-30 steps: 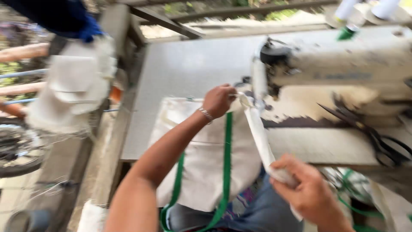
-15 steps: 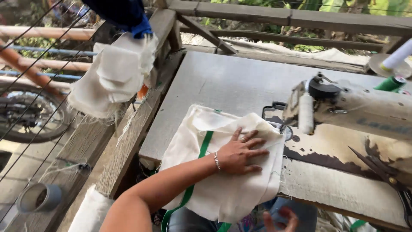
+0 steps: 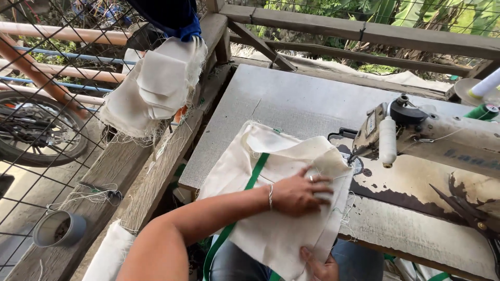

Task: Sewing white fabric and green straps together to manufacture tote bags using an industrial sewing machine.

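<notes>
Grey table w/ sewing machine; left hand flat on cream cloth.

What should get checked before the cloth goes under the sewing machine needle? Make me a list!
1. Left hand flat on the cloth: ok.
2. Right hand holding the cloth's lower edge: ok.
3. Fingers away from the needle: ok.
4. Cloth smooth: not ok, the top is folded and puckered.
5. Green strap lying straight: cannot tell, partly hidden.
6. Sewing machine threaded: cannot tell.
</notes>
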